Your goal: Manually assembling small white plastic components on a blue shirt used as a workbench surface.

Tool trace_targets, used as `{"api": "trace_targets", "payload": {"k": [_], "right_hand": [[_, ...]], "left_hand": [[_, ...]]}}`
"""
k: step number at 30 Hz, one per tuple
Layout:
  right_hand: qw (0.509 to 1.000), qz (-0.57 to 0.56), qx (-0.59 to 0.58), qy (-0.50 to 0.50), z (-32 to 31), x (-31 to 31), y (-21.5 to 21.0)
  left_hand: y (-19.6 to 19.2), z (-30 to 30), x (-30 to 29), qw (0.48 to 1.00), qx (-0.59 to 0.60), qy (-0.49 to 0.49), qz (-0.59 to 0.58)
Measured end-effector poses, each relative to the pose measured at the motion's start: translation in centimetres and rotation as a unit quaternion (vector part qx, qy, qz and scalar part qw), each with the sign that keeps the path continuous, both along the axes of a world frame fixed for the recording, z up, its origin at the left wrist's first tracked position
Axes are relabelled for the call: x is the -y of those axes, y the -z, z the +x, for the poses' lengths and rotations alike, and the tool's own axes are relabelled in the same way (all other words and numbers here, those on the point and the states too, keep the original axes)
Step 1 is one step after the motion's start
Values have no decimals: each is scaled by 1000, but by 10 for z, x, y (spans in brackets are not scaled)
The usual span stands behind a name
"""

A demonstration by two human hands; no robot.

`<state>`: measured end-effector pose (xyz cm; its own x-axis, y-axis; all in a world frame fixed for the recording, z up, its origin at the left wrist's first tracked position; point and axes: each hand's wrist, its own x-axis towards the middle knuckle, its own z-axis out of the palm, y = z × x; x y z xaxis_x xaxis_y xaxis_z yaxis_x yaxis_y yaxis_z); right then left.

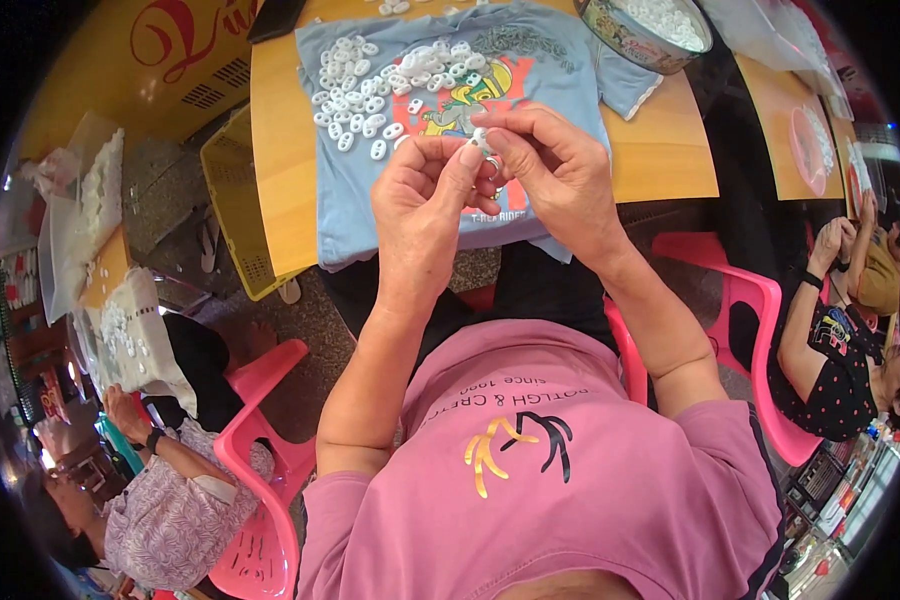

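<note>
In front of my chest, my left hand (425, 190) and my right hand (560, 175) meet over a blue T-shirt (355, 205) spread on the table. Both are closed, thumbs and forefingers pinching one small white plastic piece (481, 141) between them. A shiny curved bit shows just under it, partly hidden by the fingers. Beyond my left hand lies a loose heap of white oval pieces with two holes each (350, 100). Farther back on the shirt is a pile of small dark greyish parts (520, 42), too fine to make out.
A round tin (625, 45) full of white pieces stands at the table's far right. A yellow crate (235, 200) is beside the table's left edge. People sit at other tables left and right, on pink plastic chairs (760, 300). Clear plastic bags of white pieces hang nearby.
</note>
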<state>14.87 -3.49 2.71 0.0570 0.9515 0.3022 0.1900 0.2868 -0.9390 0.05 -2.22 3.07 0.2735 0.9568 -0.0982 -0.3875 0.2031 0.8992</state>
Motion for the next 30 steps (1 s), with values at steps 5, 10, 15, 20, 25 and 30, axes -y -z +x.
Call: {"api": "trace_targets", "payload": {"k": [5,10,15,20,25,30], "right_hand": [[999,14,33,2,-4,-1,-3],[995,-66,-67,-43,1,-4,-3],[965,-144,-197,-94,4,-5,-7],[952,-134,-237,-139,1,-2,-11],[938,-155,-272,-152,-4,7,-10],[934,-163,-270,-167,-9,12,-15]], "left_hand": [[5,3,0,999,16,-32,3],[13,-5,-2,999,-16,-10,32],[24,-6,1,997,-9,-7,79],[40,0,-2,987,-23,24,155],[36,-1,5,982,48,82,161],[42,-3,12,972,129,100,168]]}}
